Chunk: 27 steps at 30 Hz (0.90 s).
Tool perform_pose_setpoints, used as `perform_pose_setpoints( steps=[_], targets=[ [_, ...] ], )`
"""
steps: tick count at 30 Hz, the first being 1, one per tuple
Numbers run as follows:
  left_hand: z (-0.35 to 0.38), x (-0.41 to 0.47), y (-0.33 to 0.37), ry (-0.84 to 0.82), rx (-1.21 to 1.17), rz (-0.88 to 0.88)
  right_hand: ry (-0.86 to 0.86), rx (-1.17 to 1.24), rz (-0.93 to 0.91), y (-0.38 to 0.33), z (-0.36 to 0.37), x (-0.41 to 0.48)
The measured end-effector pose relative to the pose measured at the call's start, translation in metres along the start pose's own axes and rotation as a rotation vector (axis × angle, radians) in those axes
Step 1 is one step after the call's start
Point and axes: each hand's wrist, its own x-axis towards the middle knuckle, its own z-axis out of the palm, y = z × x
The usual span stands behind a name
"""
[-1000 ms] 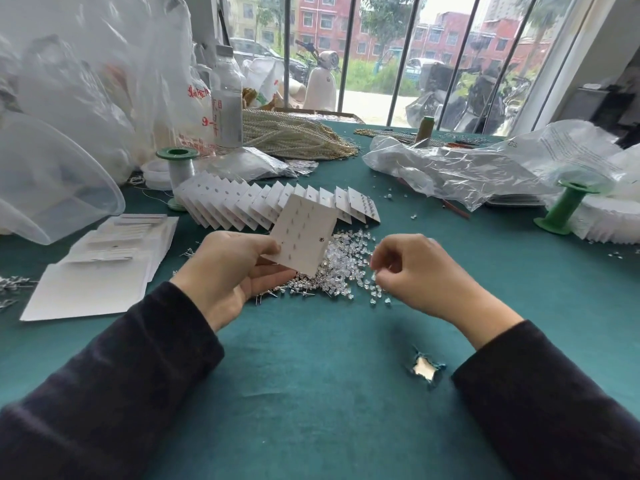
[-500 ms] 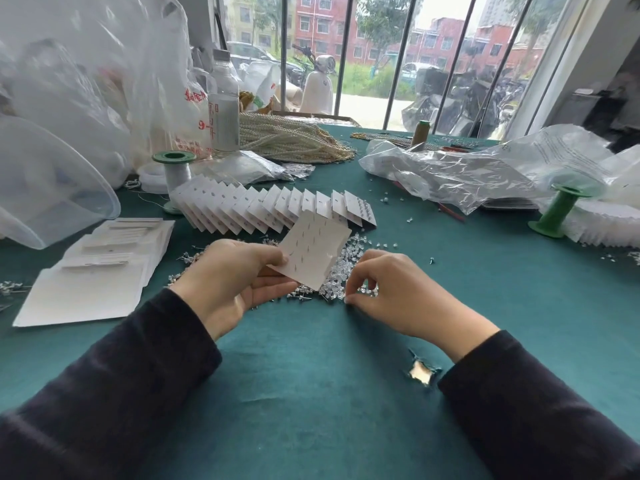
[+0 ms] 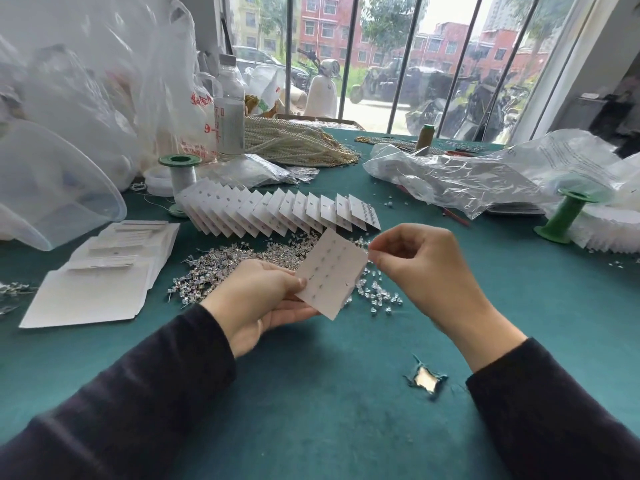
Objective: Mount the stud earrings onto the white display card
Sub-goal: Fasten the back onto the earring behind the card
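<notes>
My left hand (image 3: 258, 303) holds a white display card (image 3: 332, 273) by its lower left corner, tilted above the green table. The card's back faces me, with rows of small holes and one stud post poking through near its right edge. My right hand (image 3: 420, 263) is at the card's upper right corner, thumb and forefinger pinched together; whatever they pinch is too small to see. A heap of loose stud earrings (image 3: 221, 268) lies on the cloth behind and left of my hands, and clear backings (image 3: 379, 296) are scattered under the card.
A fanned row of filled cards (image 3: 273, 213) lies behind the heap. Blank cards (image 3: 93, 289) are stacked at left beside a clear basin (image 3: 52, 188). Green spools (image 3: 180, 174) (image 3: 564, 220), a bottle (image 3: 228, 105), pearl strands (image 3: 294, 143) and plastic bags (image 3: 467, 174) crowd the back. The cloth has a tear (image 3: 425, 377).
My right hand has lifted from the pile of backings up to the card's upper right corner. My left hand has shifted the card slightly right and lower.
</notes>
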Motion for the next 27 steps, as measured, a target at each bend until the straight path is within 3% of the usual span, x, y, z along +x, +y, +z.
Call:
perform_pose_setpoints(
  steps=[9,14,27],
  targets=[
    [0.006,0.000,-0.003,-0.002,0.050,0.022,-0.174,-0.083,-0.188,-0.015,0.026,-0.020],
    [0.011,-0.003,-0.007,0.014,0.142,0.080,-0.042,-0.259,-0.316,-0.010,0.039,-0.023],
    [0.013,0.000,-0.011,0.067,0.168,0.147,-0.067,-0.264,-0.317,-0.001,0.047,-0.023]
  ],
)
